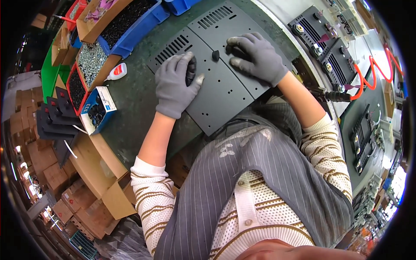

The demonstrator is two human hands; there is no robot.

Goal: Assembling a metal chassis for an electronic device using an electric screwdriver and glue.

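From afar I see my left hand [177, 84], grey-gloved, curled around a black rounded part [191, 70] above matte, slotted dark panels [216, 100] lying flat on the green bench [138, 97]. My right hand [261, 58] half-curls over them; whether it holds anything, I cannot tell.

on the dark green worktop [136, 97], a white squeeze bottle [117, 72] with a red label lies near a small blue box [104, 121] of dark parts [96, 113]. beyond them, a blue bin [143, 34] holds black screws [122, 21], beside a heap of silver screws [92, 64]. at the right, a coiled red hose [373, 71] runs to a dark handheld tool [334, 96], near black slotted panels [342, 71] with brass-coloured fittings. brown cartons [56, 177] are stacked at the left.
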